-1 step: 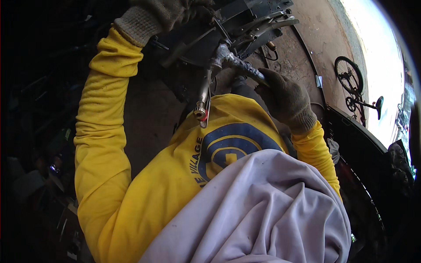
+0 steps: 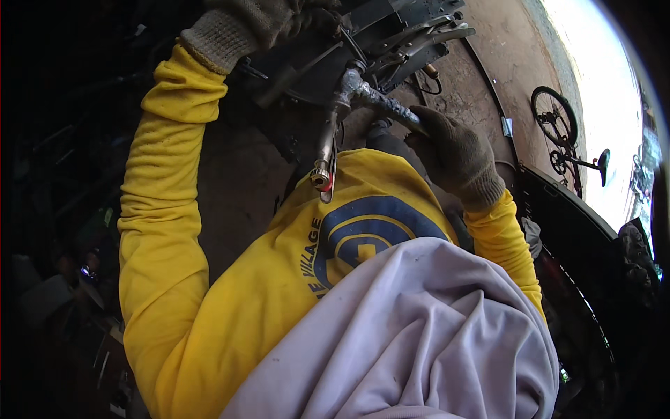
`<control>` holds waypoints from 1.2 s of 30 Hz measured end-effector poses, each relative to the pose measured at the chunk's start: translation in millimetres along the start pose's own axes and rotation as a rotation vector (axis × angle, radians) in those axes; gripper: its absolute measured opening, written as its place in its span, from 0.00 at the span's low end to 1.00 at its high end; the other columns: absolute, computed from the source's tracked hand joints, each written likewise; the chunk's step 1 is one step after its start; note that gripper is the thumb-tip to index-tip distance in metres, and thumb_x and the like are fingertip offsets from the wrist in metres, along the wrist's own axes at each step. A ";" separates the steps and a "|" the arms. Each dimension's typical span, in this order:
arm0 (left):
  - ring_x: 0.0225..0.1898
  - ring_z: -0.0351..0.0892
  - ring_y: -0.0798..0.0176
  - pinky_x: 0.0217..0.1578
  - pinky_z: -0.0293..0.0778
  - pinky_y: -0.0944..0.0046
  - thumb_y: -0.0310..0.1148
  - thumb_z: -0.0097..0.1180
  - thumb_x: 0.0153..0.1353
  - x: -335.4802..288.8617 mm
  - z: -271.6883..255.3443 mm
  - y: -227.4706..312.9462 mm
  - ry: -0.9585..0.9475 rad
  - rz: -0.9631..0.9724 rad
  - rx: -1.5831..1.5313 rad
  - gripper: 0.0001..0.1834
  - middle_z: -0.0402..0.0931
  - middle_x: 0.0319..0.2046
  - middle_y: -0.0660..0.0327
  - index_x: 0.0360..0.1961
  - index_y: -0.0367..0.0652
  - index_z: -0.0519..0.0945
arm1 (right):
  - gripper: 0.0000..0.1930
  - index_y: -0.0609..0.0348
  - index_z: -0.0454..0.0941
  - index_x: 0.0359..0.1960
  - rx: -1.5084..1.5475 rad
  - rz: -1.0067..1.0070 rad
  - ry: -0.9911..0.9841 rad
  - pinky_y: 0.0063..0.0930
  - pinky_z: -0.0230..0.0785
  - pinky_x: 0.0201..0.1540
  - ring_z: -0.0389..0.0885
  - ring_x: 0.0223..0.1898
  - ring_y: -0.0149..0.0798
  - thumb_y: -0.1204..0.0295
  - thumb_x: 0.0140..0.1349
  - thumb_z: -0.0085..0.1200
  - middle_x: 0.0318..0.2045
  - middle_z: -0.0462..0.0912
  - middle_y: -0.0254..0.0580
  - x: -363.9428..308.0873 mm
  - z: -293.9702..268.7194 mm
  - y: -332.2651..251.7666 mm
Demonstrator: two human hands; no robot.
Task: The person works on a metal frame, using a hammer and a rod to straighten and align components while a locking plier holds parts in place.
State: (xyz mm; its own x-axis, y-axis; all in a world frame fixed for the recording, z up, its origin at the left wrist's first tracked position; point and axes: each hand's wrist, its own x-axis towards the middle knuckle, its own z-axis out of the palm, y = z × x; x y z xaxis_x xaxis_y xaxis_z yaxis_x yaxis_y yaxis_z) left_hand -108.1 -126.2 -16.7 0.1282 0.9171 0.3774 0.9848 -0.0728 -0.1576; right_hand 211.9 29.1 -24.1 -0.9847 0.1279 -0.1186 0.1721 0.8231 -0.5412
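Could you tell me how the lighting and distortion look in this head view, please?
In the head view, the sky at the upper right is blown out white behind the bicycle; the left side sinks into deep shadow. The yellow sleeve and white cloth are evenly lit. Fisheye bends edges near the rim. The gloved right hand on the torch looks fairly sharp.

surface: brown dirt floor (image 2: 230, 174) | on it: dark metal parts (image 2: 307, 70), bicycle (image 2: 558, 126)

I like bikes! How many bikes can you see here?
1. A bicycle stands at the upper right, on the brown ground beyond the right hand. Others may be hidden in the dark areas.
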 end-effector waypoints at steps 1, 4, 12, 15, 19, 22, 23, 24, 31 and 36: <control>0.49 0.80 0.60 0.54 0.70 0.53 0.42 0.61 0.54 4.4 0.0 5.2 0.050 0.010 0.026 0.12 0.83 0.37 0.68 0.40 0.60 0.88 | 0.16 0.51 0.79 0.53 -0.009 0.010 -0.001 0.43 0.79 0.35 0.87 0.33 0.52 0.62 0.66 0.61 0.32 0.86 0.47 -1.8 -2.0 4.5; 0.51 0.79 0.61 0.55 0.69 0.54 0.44 0.62 0.54 4.9 0.8 4.3 -0.035 -0.001 0.038 0.11 0.83 0.37 0.70 0.38 0.61 0.88 | 0.17 0.51 0.79 0.54 -0.056 0.039 0.041 0.43 0.78 0.34 0.87 0.33 0.52 0.62 0.66 0.61 0.30 0.86 0.47 -0.4 1.7 -0.6; 0.54 0.79 0.60 0.56 0.69 0.55 0.45 0.62 0.55 4.0 -7.9 2.4 -0.105 -0.046 0.005 0.11 0.85 0.40 0.70 0.39 0.61 0.88 | 0.18 0.51 0.79 0.54 0.083 -0.103 -0.057 0.42 0.78 0.32 0.87 0.31 0.48 0.62 0.65 0.62 0.33 0.86 0.46 -2.9 -21.5 -39.4; 0.55 0.79 0.59 0.57 0.69 0.54 0.44 0.62 0.56 4.0 -6.2 2.1 -0.106 -0.049 -0.020 0.10 0.85 0.40 0.70 0.39 0.61 0.88 | 0.16 0.50 0.80 0.53 -0.014 -0.002 -0.050 0.41 0.78 0.32 0.87 0.30 0.47 0.62 0.66 0.61 0.29 0.85 0.46 3.0 -20.9 -28.9; 0.54 0.80 0.58 0.58 0.69 0.53 0.44 0.63 0.56 3.8 -2.1 -3.4 -0.082 -0.006 0.009 0.11 0.86 0.41 0.69 0.40 0.61 0.88 | 0.14 0.49 0.81 0.51 -0.015 0.085 -0.014 0.42 0.78 0.30 0.86 0.27 0.48 0.59 0.68 0.58 0.26 0.85 0.44 6.6 -20.1 -12.0; 0.54 0.80 0.58 0.58 0.70 0.52 0.43 0.64 0.56 -1.2 -7.3 2.0 -0.079 -0.044 -0.043 0.12 0.86 0.42 0.69 0.41 0.60 0.89 | 0.15 0.49 0.81 0.51 0.013 0.033 -0.047 0.41 0.78 0.29 0.86 0.26 0.49 0.58 0.67 0.60 0.27 0.85 0.43 0.6 -27.5 -33.1; 0.54 0.80 0.58 0.58 0.70 0.52 0.43 0.64 0.56 -5.1 -11.5 3.0 -0.087 -0.055 -0.031 0.12 0.86 0.42 0.69 0.41 0.60 0.89 | 0.16 0.48 0.81 0.50 0.042 -0.058 -0.073 0.41 0.78 0.29 0.86 0.26 0.49 0.57 0.66 0.61 0.27 0.85 0.43 0.3 -30.5 -38.9; 0.55 0.79 0.57 0.58 0.70 0.52 0.43 0.63 0.56 -3.3 -6.8 2.9 -0.074 -0.045 -0.023 0.11 0.85 0.42 0.69 0.40 0.59 0.89 | 0.16 0.48 0.81 0.50 0.042 -0.045 -0.068 0.41 0.78 0.29 0.86 0.26 0.49 0.57 0.66 0.61 0.27 0.85 0.43 -0.7 -31.4 -41.3; 0.54 0.83 0.60 0.53 0.81 0.59 0.42 0.65 0.63 -19.1 10.4 -10.0 -0.364 -0.162 -0.080 0.15 0.84 0.51 0.66 0.50 0.53 0.87 | 0.10 0.49 0.81 0.43 -0.089 0.176 0.028 0.38 0.77 0.26 0.85 0.24 0.47 0.59 0.68 0.59 0.25 0.84 0.41 8.9 -34.4 -9.9; 0.57 0.78 0.56 0.59 0.70 0.53 0.42 0.60 0.59 -1.2 -7.4 1.5 -0.113 -0.046 -0.050 0.13 0.84 0.44 0.66 0.43 0.57 0.87 | 0.14 0.49 0.82 0.46 0.090 -0.048 -0.155 0.40 0.79 0.34 0.87 0.31 0.48 0.57 0.65 0.62 0.28 0.85 0.43 -1.5 -34.6 -50.1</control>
State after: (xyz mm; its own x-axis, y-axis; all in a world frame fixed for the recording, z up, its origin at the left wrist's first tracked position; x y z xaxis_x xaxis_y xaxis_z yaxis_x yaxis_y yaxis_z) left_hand -105.9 -130.3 -10.6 0.0716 0.9580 0.2777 0.9943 -0.0465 -0.0960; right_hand 203.8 6.8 32.0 -0.9768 -0.0024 -0.2140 0.1340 0.7728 -0.6204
